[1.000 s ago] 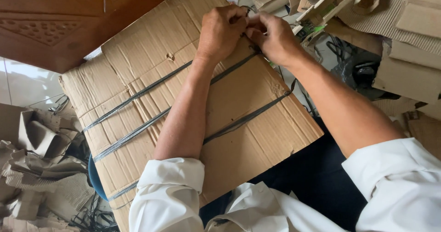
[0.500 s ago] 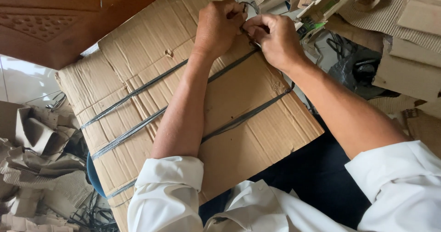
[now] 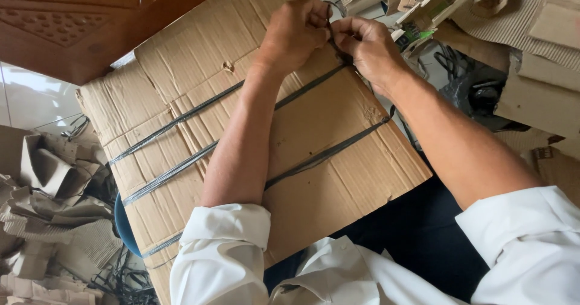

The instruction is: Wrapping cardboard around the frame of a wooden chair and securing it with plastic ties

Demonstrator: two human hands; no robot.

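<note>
Left fingers: the left hand (image 3: 294, 32) was curled tight, pinching the dark strap (image 3: 181, 119) at the far edge of the cardboard bundle (image 3: 326, 178).
Right fingers: the right hand (image 3: 370, 46) was closed on the same strap end, knuckle to knuckle with the left; the knot itself was hidden between the two.
Strap: three dark bands ran slantwise across the top sheet, meeting under the hands.
Bundle: flattened brown sheets lay across the person's lap, one corner near the wooden door (image 3: 72, 27).
Surroundings: cardboard scraps (image 3: 48, 202) lay at the left, more board and a black bag (image 3: 477, 93) at the right.
Risk, slip: the thin strap could probably slide from the pinch if tension rose, loosening the bands.
Risk, tear: a hard pull would likely cut the strap into the soft board edge.
Risk, tip: the bundle, resting only on the lap, might tilt off sideways.
</note>
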